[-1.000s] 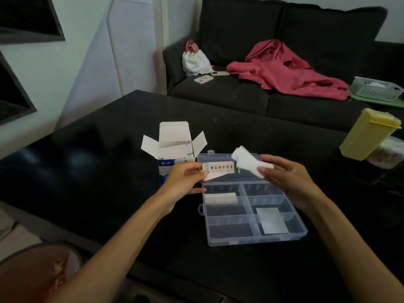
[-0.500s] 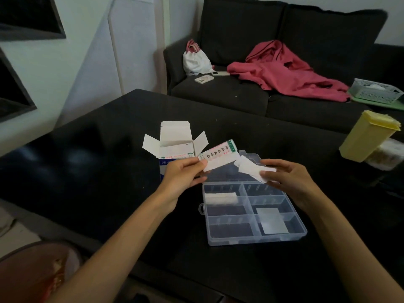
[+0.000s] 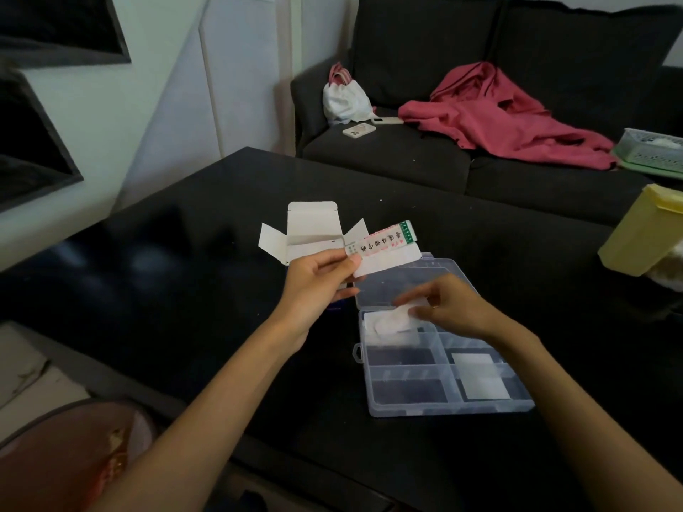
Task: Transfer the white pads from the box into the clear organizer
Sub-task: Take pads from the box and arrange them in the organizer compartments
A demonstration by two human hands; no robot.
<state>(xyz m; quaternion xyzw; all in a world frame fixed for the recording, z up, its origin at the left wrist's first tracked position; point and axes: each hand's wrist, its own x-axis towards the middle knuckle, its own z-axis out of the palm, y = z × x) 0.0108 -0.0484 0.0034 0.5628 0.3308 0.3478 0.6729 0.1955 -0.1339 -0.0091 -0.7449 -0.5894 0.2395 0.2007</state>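
White pad (image 3: 391, 319), soft & crumpled, pinched by right hand (image 3: 449, 312) over clear organizer (image 3: 447, 404); left hand (image 3: 318, 279) grips flat wrapper (image 3: 384, 249)

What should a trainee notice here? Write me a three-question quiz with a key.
1. True or false: the left hand holds a printed wrapper.
2. Where is the right hand placing the pad? A) the organizer's far-left compartment B) the box C) the sofa
3. Fill in: another pad already lies in the organizer's near-____ compartment.

Key: 1 true; 2 A; 3 right.
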